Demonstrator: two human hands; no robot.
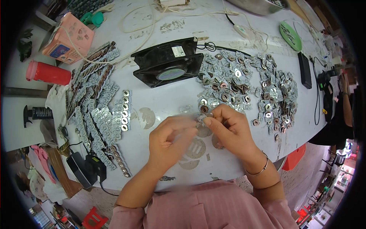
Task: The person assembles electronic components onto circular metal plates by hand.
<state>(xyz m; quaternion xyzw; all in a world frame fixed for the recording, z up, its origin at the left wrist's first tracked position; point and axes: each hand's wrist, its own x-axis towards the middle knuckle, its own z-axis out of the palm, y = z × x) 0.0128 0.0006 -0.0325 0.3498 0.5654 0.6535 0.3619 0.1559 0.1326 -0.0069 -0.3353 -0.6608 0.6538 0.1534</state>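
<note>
At the middle of the near table, my right hand [234,131] pinches a small silvery metal piece [202,117] between thumb and fingers. My left hand [169,139] is close beside it, its fingers smeared by motion, so whether they hold anything is unclear. Just beyond my hands lies a heap of loose small metal pieces with round brown or shiny centres [225,76]. A second heap of such pieces [280,91] is farther right. To the left, many similar pieces lie joined in long strips [95,114], and one short strip [126,110] stands apart, nearest my left hand.
A black fan [167,63] stands beyond my hands, between strips and heaps. At far left are a pink box [72,38] and a red cup [49,72]. A green dish [290,36], a metal basin [259,5] and white cables lie farther back. Black adapters [85,170] sit front left.
</note>
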